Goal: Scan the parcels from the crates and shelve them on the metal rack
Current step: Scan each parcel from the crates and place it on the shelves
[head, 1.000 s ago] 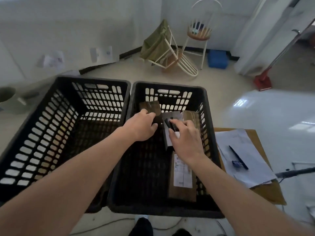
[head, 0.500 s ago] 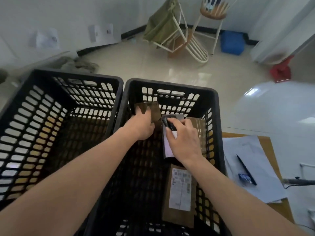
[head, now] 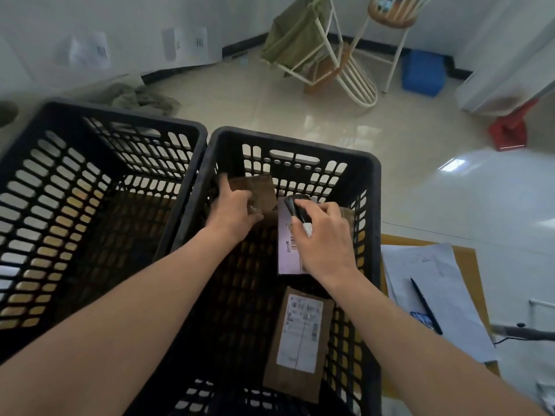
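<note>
Our left hand [head: 232,210] grips a small brown parcel [head: 255,190] at the right crate's [head: 300,145] far wall. Our right hand [head: 322,235] holds the scanner [head: 295,210] just over the labelled parcel [head: 288,247], whose long axis runs toward us

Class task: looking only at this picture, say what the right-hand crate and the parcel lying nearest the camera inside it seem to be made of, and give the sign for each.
Right-hand crate: probably moulded plastic, matt black, with regular slotted walls.
Nearest parcel: seems brown cardboard or kraft paper, dull, with a white printed label stuck on.
</note>
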The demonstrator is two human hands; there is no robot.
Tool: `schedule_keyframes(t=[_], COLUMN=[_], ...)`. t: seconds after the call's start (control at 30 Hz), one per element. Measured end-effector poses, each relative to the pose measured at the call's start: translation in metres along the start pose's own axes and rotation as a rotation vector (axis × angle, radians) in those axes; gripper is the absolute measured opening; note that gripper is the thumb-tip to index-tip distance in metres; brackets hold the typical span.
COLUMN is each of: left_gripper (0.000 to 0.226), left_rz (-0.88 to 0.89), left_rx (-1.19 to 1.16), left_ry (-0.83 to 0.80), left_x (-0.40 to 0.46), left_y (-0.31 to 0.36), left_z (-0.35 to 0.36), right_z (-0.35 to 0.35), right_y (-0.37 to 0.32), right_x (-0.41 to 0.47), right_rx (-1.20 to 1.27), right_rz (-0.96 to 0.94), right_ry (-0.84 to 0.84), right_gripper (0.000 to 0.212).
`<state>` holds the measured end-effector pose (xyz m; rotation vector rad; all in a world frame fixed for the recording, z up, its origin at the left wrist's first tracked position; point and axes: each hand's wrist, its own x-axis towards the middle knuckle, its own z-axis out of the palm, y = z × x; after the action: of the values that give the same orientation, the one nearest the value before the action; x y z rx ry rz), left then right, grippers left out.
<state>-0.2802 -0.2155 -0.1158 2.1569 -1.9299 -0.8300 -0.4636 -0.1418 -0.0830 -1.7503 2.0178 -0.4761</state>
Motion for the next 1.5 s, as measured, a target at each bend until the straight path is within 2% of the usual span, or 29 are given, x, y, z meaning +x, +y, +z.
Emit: schedule_keyframes(t=[0.17, 0.23, 0.3, 0.33, 0.37, 0.5, 0.6, 0.67, 0.7, 0.8, 0.83, 0.93, 1.0, 1.1, 1.23, 1.3, 1.4, 1.5], left_gripper=[0.027, 0.055, 0.102, 0.118, 0.123, 0.097, 0.104, 0.100, 0.090, 0.036, 0.035, 0.041, 0.054, 0.082, 0.073, 0.066, 0.065, 0.080], left_rz=[0.020, 0.011, -0.051, -0.103, -0.149, -0.146, -0.161, -0.236, -0.273, -0.377, -0.383, -0.364, -0.402, -0.529, -0.683, -0.675, -0.577, -0.444], left_rx=[0.019, 0.001, -0.020, -0.014, 0.003, 0.007, -0.204, -0.417, -0.515, -0.756, -0.779, -0.727, -0.752, -0.778, -0.947, -0.979, -0.971, -0.971], left_ry=[-0.001, 0.003, -0.064, -0.117, -0.162, -0.237, -0.283, -0.287, -0.281, -0.174, -0.104, 0.104, 0.132, 0.046, -0.207, -0.255, -0.206, -0.166], left_x=[0.005, 0.004, 0.003, 0.003, 0.002, -0.008, -0.015, -0.016, -0.015, -0.012, -0.011, -0.007, -0.007, -0.003, -0.013, -0.019, -0.029, -0.038], left_y=[0.004, 0.007, 0.013, 0.015, 0.016, 0.008, 0.002, 0.001, 0.001, 0.010, 0.011, 0.007, 0.005, 0.005, 0.005, 0.004, 0.005, 0.009], left_z=[-0.008, -0.008, -0.008, -0.009, -0.010, -0.005, 0.005, 0.009, 0.011, 0.014, 0.017, 0.031, 0.038, 0.042, 0.040, 0.039, 0.031, 0.018], right_z=[-0.001, -0.001, -0.001, -0.001, -0.001, -0.002, -0.002, -0.002, -0.002, -0.002, -0.001, 0.000, 0.000, 0.000, -0.005, -0.010, -0.020, -0.030], right_y=[0.005, 0.007, 0.008, 0.009, 0.009, 0.010, 0.011, 0.013, 0.014, 0.017, 0.017, 0.018, 0.019, 0.019, 0.017, 0.016, 0.014, 0.010], right_x=[-0.003, -0.005, -0.005, -0.005, -0.006, -0.010, -0.012, -0.014, -0.015, -0.019, -0.020, -0.023, -0.025, -0.028, -0.033, -0.035, -0.039, -0.040], right_rx=[0.000, -0.005, -0.003, -0.004, -0.005, 0.014, 0.019, 0.020, 0.017, 0.013, 0.014, 0.020, 0.022, 0.032, 0.053, 0.057, 0.063, 0.089], right_rz=[-0.004, -0.012, -0.002, 0.001, 0.002, 0.005, 0.006, 0.003, 0.002, -0.003, -0.005, -0.016, -0.020, -0.021, -0.018, -0.023, -0.027, -0.023], right_ry=[0.002, 0.005, 0.005, 0.004, 0.001, 0.001, 0.016, 0.028, 0.032, 0.038, 0.037, 0.038, 0.041, 0.041, 0.041, 0.043, 0.044, 0.017], right_gripper=[0.044, 0.044, 0.044, 0.044, 0.044, 0.043, 0.043, 0.043, 0.043, 0.043, 0.043, 0.042, 0.042, 0.043, 0.043, 0.043, 0.043, 0.045])
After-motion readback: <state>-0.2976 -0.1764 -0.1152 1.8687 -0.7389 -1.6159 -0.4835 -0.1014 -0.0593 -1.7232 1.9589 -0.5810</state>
